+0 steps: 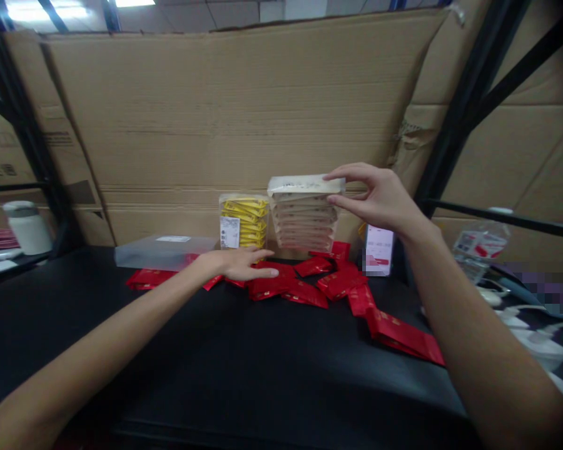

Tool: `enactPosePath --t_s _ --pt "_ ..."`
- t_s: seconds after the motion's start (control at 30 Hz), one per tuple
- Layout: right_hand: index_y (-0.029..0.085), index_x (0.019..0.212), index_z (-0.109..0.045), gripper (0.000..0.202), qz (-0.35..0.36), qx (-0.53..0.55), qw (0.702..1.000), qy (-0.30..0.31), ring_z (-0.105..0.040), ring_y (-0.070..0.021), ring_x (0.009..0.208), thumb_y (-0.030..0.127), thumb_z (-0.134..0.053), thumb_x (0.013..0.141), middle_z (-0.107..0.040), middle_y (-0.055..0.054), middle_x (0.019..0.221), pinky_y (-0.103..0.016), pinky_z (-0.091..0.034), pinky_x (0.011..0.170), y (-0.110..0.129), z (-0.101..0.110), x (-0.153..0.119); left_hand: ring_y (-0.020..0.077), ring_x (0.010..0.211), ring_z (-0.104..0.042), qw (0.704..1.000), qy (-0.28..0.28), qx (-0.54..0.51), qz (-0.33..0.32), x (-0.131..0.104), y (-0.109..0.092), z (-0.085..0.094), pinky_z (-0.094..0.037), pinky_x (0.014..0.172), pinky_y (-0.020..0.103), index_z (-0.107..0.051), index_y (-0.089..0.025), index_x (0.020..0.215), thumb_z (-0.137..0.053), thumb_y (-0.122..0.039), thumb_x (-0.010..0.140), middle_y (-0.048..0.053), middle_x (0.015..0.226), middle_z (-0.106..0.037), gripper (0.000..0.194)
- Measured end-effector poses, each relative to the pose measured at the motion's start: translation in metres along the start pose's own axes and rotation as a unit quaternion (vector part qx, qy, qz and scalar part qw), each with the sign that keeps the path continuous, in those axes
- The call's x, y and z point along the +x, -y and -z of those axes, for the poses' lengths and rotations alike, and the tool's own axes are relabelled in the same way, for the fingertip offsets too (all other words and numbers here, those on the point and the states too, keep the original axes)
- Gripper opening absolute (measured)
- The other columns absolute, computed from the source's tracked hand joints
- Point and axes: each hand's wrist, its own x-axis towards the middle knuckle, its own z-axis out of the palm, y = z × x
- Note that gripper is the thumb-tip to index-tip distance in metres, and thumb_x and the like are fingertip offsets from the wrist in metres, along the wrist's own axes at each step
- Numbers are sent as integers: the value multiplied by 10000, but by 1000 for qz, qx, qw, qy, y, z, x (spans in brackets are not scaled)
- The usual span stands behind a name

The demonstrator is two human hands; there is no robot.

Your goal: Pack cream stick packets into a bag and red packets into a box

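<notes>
My right hand (pixel 373 194) pinches the upper right corner of a clear plastic box (pixel 304 215), thumb in front and fingers on top. Inside the box lies a stack of pale packets, and it stands upright near the cardboard at the back. My left hand (pixel 244 264) is open, fingers stretched out, over a spread of red packets (pixel 312 292); whether it touches them I cannot tell. Just behind that hand stands a second clear box of yellow packets (pixel 246 222) with a white label.
A translucent lid or tray (pixel 164 251) lies at the left on more red packets. A phone (pixel 378 251) stands upright right of the boxes. White plugs and cables (pixel 537 340) and a plastic bottle (pixel 481 247) are far right; a white flask (pixel 27 228) is far left. Cardboard (pixel 244 112) walls the back.
</notes>
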Motion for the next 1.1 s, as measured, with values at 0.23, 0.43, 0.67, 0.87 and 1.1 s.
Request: enactPosePath --t_s 0.23,0.43,0.67,0.87,1.1 --pt "278 1176 -769 344 1 47 999 0 -697 -301 1100 312 -795 835 -762 -59 1184 -506 -563 985 -3 -7 2 434 1510 -369 1000 -14 -4 -3 -11 12 -57 -226 1202 669 -378 -324 1617 -359 -823 955 158 1657 -385 830" --pt "253 1180 -777 360 -2 105 994 15 -697 -304 1121 339 -803 831 -770 -73 1195 -514 -552 992 8 -25 7 436 1509 -361 999 -8 -3 -41 -45 -5 -61 -222 1198 677 -335 -380 1627 -400 -777 976 144 1636 -426 765" --pt "222 1188 -777 374 -13 154 987 35 -711 -281 1093 355 -802 839 -776 -83 1196 -473 -562 987 28 -43 7 352 1244 -576 985 -80 13 -150 -62 -9 -73 -432 1080 556 -413 -359 1592 -452 -670 1019 135 1408 -570 653" --pt "253 1157 -796 338 -9 75 997 36 -730 -294 1022 360 -808 837 -787 -80 1156 -494 -587 944 51 -48 8 298 1118 -566 949 -281 -18 -140 -55 -7 -80 -491 985 492 -549 -235 1387 -545 -504 1027 113 1201 -565 449" --pt "245 1177 -791 366 -26 102 994 -4 -743 -275 970 378 -819 837 -789 -69 1136 -448 -643 871 75 -41 10 316 1228 -555 821 -524 -225 8 -40 7 -83 -532 1009 520 -371 -234 1263 -832 -486 793 135 1294 -495 705"
